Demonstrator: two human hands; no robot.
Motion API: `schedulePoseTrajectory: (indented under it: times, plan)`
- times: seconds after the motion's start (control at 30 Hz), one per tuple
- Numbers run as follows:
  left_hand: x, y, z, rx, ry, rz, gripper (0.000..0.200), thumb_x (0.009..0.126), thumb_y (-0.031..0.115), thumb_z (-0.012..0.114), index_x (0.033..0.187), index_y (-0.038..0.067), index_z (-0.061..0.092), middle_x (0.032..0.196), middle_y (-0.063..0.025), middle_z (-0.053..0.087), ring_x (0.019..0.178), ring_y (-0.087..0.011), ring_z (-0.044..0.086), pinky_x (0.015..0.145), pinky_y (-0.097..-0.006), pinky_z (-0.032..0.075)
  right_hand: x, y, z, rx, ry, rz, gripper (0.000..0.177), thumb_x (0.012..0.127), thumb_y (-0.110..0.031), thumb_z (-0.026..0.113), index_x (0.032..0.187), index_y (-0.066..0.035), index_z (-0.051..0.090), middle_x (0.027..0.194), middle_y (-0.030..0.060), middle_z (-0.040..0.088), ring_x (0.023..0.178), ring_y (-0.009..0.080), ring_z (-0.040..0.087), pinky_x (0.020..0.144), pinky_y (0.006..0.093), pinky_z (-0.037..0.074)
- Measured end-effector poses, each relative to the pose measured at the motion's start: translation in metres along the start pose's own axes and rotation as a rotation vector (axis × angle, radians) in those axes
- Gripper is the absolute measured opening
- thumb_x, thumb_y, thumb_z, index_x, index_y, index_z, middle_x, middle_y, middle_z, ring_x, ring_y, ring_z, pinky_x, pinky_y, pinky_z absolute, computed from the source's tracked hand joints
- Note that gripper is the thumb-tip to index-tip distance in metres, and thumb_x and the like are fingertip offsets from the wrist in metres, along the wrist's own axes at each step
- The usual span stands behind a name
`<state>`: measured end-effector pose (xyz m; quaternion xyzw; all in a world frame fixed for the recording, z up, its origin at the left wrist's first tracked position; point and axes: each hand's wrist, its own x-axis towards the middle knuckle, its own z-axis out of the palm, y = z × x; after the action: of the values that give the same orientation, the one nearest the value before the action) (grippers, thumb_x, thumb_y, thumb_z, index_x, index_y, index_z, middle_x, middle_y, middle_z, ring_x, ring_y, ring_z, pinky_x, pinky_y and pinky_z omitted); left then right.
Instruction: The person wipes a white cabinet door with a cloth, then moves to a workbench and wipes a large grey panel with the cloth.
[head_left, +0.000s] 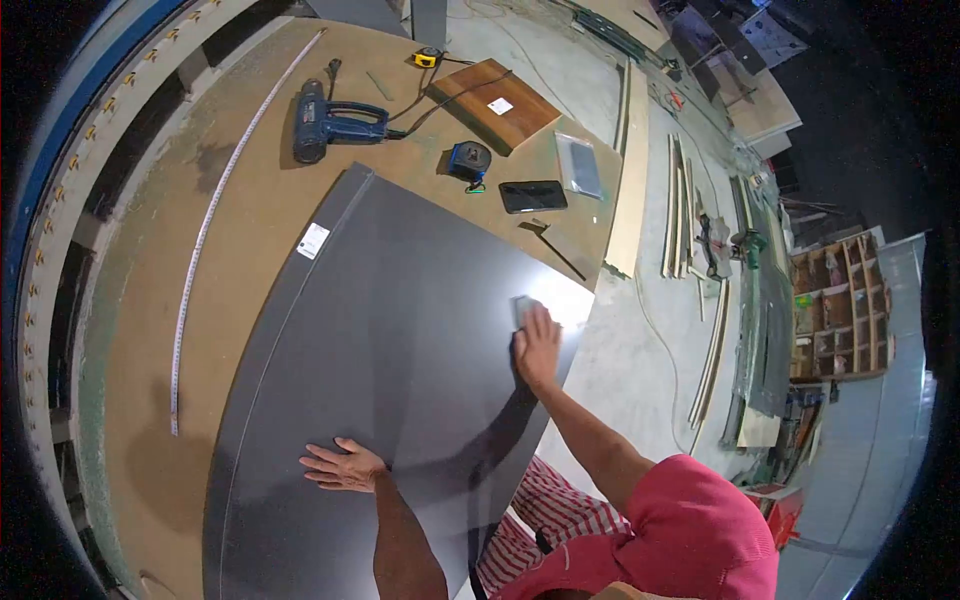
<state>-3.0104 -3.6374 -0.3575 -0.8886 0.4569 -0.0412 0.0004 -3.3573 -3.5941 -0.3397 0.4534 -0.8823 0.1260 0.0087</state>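
A large dark grey panel (400,300) with a glossy face lies across the table in front of me. My left hand (345,467) rests flat on its lower left area, fingers spread, holding nothing. Near the panel's right edge, my right hand (538,345) presses a small grey pad (521,308) against the surface. Most of the pad is covered by the fingers, so its exact kind cannot be made out. A white label (313,241) is stuck on the panel's left border strip.
Beyond the panel lie a blue heat gun (330,122), a tape measure (468,160), a phone (532,197), a plastic packet (578,166), a brown wooden board (497,103) and a small yellow tape measure (427,58). A measuring strip (205,220) runs along the left of the table.
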Motion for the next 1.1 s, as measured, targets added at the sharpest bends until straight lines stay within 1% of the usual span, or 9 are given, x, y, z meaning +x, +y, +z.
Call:
schedulePoseTrajectory:
  times: [0.07,0.2,0.33,0.4,0.53,0.6,0.8,1.0,1.1]
  plan:
    - [0.0,0.001,0.0,-0.014,-0.033,-0.014,0.058,0.097,0.045,0.032,0.147,0.018,0.023,0.153,-0.0126,0.018,0.139,-0.0392,0.016,0.112,-0.0553,0.019,-0.013,0.003,0.0,-0.04,0.016,0.208,0.052,0.092,-0.026,0.047,0.141,-0.012,0.036,0.149,0.0109,0.028,0.138,0.0324,0.023,0.111,0.0542,0.015]
    - [0.002,0.003,-0.015,-0.015,-0.149,-0.03,0.059,0.097,0.046,0.032,0.148,0.018,0.02,0.154,-0.0128,0.013,0.141,-0.0391,0.012,0.113,-0.0542,0.017,-0.117,-0.012,-0.008,-0.027,-0.136,0.102,0.054,0.092,-0.027,0.046,0.141,-0.009,0.034,0.15,0.0151,0.025,0.139,0.0378,0.019,0.11,0.0577,0.013]
    - [0.0,0.0,-0.005,-0.064,-0.076,-0.005,0.06,0.097,0.045,0.032,0.148,0.016,0.021,0.154,-0.0124,0.013,0.14,-0.0401,0.012,0.112,-0.0562,0.016,-0.252,-0.03,-0.014,0.042,-0.464,-0.632,0.056,0.092,-0.031,0.047,0.143,-0.016,0.032,0.151,0.0117,0.025,0.14,0.034,0.019,0.11,0.0589,0.014]
    - [-0.001,-0.003,-0.005,-0.068,-0.005,0.018,0.057,0.097,0.044,0.034,0.145,0.013,0.027,0.151,-0.0169,0.021,0.138,-0.0433,0.019,0.11,-0.0568,0.02,-0.254,-0.054,-0.02,0.126,-0.836,-0.809,0.056,0.089,-0.033,0.054,0.14,-0.022,0.034,0.148,0.0099,0.029,0.137,0.0324,0.025,0.106,0.0602,0.022]
    - [0.0,0.0,-0.001,-0.081,-0.004,-0.005,0.056,0.096,0.042,0.039,0.145,0.016,0.029,0.152,-0.015,0.021,0.138,-0.0414,0.019,0.111,-0.0559,0.02,-0.189,-0.096,-0.007,0.208,-0.776,-1.03,0.059,0.092,-0.037,0.048,0.145,-0.022,0.029,0.151,0.0066,0.024,0.137,0.0284,0.026,0.11,0.0557,0.017]
    - [0.001,0.0,-0.003,-0.086,0.002,-0.01,0.056,0.096,0.042,0.039,0.145,0.016,0.03,0.152,-0.0136,0.021,0.139,-0.0406,0.019,0.11,-0.0566,0.02,-0.146,-0.12,0.006,0.241,-0.531,-1.083,0.057,0.092,-0.037,0.048,0.144,-0.021,0.032,0.15,0.0071,0.026,0.137,0.0286,0.026,0.11,0.0542,0.019]
    - [0.0,-0.001,0.002,-0.073,0.021,-0.003,0.057,0.096,0.043,0.037,0.145,0.015,0.029,0.152,-0.0136,0.021,0.138,-0.0406,0.021,0.11,-0.056,0.021,-0.008,-0.193,0.026,0.209,-0.201,-0.687,0.055,0.088,-0.029,0.056,0.138,-0.016,0.039,0.148,0.0093,0.03,0.136,0.0334,0.026,0.109,0.0577,0.022]
    - [0.001,-0.003,0.006,-0.061,0.014,0.004,0.058,0.096,0.045,0.034,0.145,0.015,0.027,0.152,-0.0148,0.02,0.138,-0.0416,0.019,0.111,-0.0555,0.018,-0.016,-0.214,0.034,0.183,-0.155,-0.494,0.057,0.088,-0.03,0.056,0.139,-0.014,0.037,0.148,0.0094,0.029,0.136,0.0341,0.025,0.108,0.0586,0.022]
    - [0.001,-0.001,-0.004,-0.061,-0.041,-0.014,0.058,0.097,0.044,0.032,0.146,0.015,0.026,0.153,-0.0143,0.017,0.139,-0.0411,0.015,0.113,-0.0544,0.016,-0.072,-0.199,0.019,0.126,-0.288,-0.662,0.058,0.09,-0.033,0.052,0.141,-0.014,0.034,0.149,0.0107,0.026,0.137,0.0346,0.023,0.108,0.0576,0.021]
